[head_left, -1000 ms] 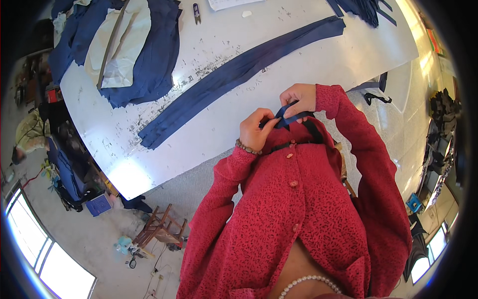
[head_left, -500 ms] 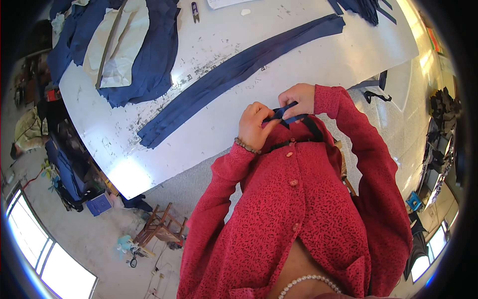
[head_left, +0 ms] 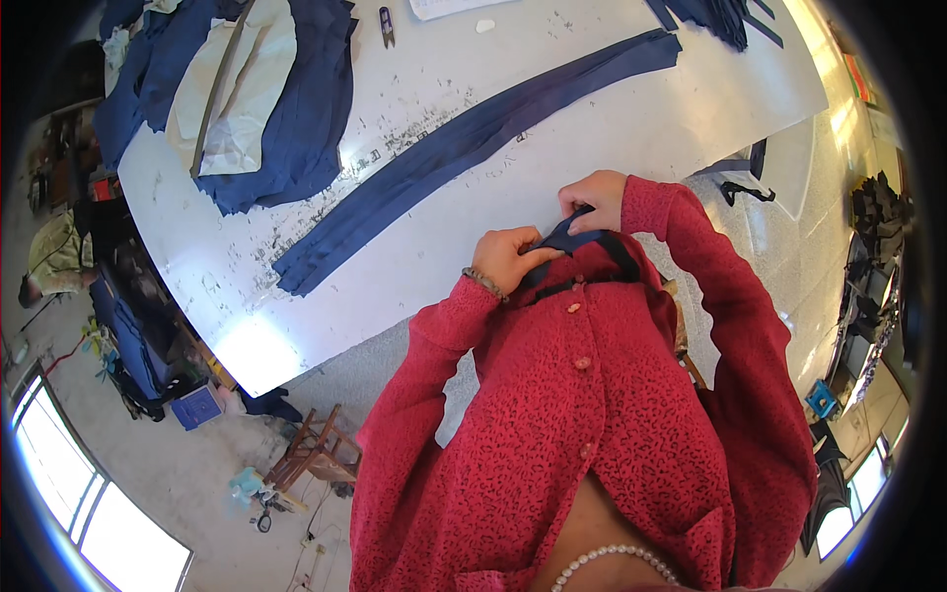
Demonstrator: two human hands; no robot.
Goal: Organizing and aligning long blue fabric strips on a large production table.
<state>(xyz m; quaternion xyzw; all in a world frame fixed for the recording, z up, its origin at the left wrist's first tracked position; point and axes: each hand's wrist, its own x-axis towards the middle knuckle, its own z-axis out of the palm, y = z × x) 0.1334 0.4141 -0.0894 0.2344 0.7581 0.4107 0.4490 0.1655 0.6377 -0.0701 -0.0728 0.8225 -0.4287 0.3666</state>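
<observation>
Close to my waist, at the table's near edge, both hands grip a piece of dark navy fabric (head_left: 572, 235). My left hand (head_left: 505, 259), with a beaded bracelet at the wrist, pinches its left side between thumb and fingers. On the other side my right hand (head_left: 594, 200) has its fingers closed on the fabric's upper right part. The lower part of the piece blends into dark bands across my red jacket, so its full shape is hidden. Beyond my hands a long stack of navy fabric strips (head_left: 473, 133) lies slantwise on the white table (head_left: 222, 237).
Navy fabric pieces (head_left: 321, 118) are heaped at the far left, topped by a cream paper pattern (head_left: 261, 94). Small thread snips (head_left: 387, 28) lie near the far edge. More navy cloth (head_left: 715, 18) is at the far right. A wooden stool (head_left: 318, 449) stands on the floor at left.
My hands have moved slightly apart and the fabric between them is now spread wider. The left hand has dropped a little. The long strips on the table have stayed put.
</observation>
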